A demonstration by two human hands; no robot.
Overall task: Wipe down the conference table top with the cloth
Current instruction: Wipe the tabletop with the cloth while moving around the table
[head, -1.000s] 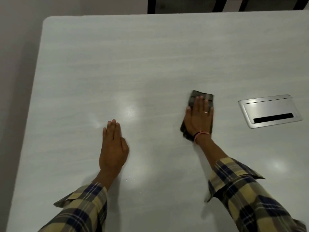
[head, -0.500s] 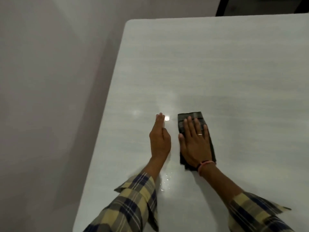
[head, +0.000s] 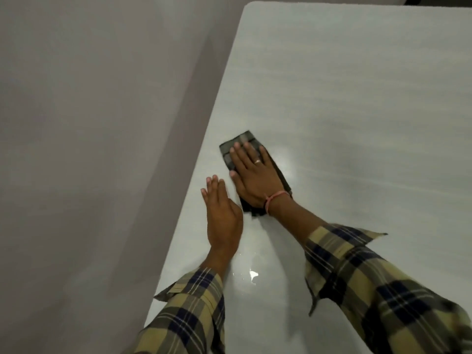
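Note:
A dark folded cloth [head: 236, 143] lies flat on the pale grey conference table top [head: 357, 98], close to the table's left edge. My right hand [head: 255, 175] presses down on it with straight, spread fingers and covers most of it. Only the cloth's far end and right side show. My left hand [head: 222, 215] rests flat on the bare table just left of the cloth, fingers straight and together, holding nothing. Both arms wear plaid sleeves.
The table's left edge [head: 201, 154] runs diagonally from the rounded far corner [head: 249, 6] down to the bottom. Left of it is plain grey floor or wall [head: 89, 149]. A small wet patch [head: 251, 274] glistens on the table between my forearms.
My right hand has slid the cloth leftward across the table, from beside the metal cable hatch to near the left edge. The view has swung left, and the hatch has left the frame.

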